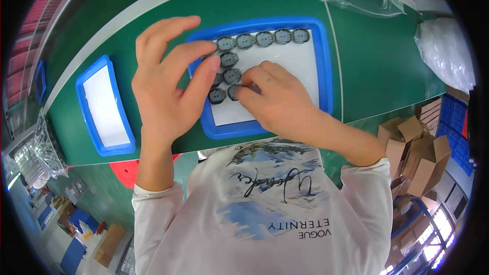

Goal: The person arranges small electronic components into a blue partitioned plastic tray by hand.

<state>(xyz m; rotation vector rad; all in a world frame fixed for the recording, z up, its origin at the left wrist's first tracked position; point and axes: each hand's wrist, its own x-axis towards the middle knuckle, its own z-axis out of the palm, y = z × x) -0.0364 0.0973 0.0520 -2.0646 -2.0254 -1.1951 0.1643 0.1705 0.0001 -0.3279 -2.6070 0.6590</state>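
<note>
Head view, read from left to right. At far left a small blue tray (105,107) with a white liner lies on the green table (367,61); nothing lies in it. Just to its right, the left hand (168,81) hovers over the left rim of a larger blue tray (326,66), fingers spread and loosely curled; its index fingertip and thumb rest against the dark round parts (230,60) at the tray's left edge, but whether any part is actually pinched cannot be told. These grey-black disc-shaped parts lie on the large tray's white liner, one row running along the top edge and a short column descending along the left side. The right hand (277,102) lies flat over the liner's lower middle, its fingertips (243,91) pressed on the lowest part of the column; the fingers are nearly closed together, holding the part down rather than lifting it. At upper right, clear plastic bags (448,51) rest on the table. At lower right, open cardboard boxes (417,158) stand beyond the table's edge.
</note>
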